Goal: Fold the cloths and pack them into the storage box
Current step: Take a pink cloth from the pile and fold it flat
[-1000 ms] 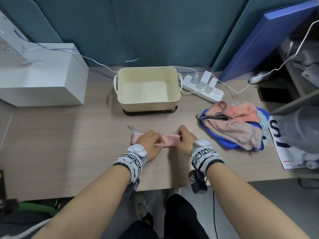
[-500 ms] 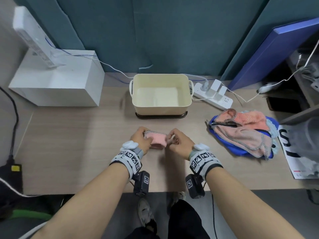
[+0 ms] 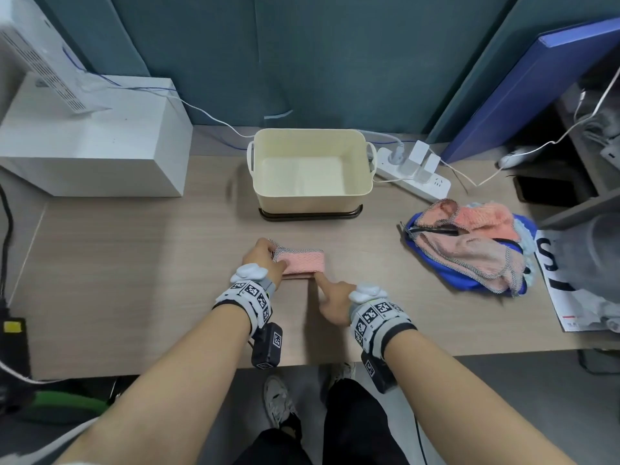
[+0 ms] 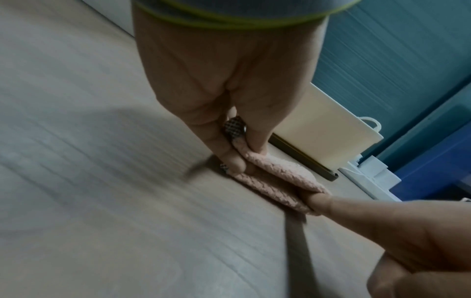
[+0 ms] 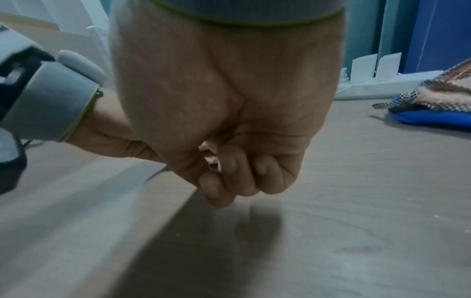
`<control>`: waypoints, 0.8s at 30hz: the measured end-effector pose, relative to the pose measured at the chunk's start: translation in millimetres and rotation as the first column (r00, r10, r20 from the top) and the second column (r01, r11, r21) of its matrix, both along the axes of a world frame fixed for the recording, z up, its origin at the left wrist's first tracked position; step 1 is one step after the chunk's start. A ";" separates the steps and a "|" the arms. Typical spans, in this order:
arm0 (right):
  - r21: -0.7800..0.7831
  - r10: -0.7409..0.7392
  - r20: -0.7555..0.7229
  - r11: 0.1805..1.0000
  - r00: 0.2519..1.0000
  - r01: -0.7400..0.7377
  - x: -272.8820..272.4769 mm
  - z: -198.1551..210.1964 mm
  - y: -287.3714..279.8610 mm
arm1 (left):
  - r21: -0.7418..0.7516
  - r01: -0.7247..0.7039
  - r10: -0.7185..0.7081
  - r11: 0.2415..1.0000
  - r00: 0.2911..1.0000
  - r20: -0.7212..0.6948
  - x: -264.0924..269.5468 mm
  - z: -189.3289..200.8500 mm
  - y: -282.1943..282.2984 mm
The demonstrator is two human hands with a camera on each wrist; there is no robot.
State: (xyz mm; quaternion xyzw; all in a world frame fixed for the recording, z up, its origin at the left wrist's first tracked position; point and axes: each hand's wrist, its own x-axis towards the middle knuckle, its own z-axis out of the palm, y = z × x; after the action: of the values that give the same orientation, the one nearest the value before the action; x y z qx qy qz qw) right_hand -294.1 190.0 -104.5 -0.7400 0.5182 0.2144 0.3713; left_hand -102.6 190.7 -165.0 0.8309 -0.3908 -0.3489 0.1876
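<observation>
Your left hand (image 3: 265,263) pinches the pink cloth (image 3: 303,261) before the storage box (image 3: 312,199) | right hand (image 3: 335,302) index presses its fold, rest curled | square edges, flatten.

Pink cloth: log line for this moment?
cloth: folded | left hand: pinches its end | right hand: forefinger touches it | box: empty

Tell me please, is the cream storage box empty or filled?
Empty: the storage box shows only its bare floor; the pink cloth lies outside it, on the table.
</observation>
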 end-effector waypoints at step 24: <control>-0.116 -0.436 0.119 0.886 0.892 0.449 8.9 -38.3 -35.1 | -0.120 0.120 -0.111 0.986 0.991 0.076 12.9 -4.3 11.2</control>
State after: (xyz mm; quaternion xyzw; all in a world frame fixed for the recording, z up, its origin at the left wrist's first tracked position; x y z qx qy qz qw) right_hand -285.2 154.9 -142.8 -0.6352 0.6701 0.0538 0.3803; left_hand -89.7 201.9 -169.2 0.8051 -0.4656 -0.3052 0.2046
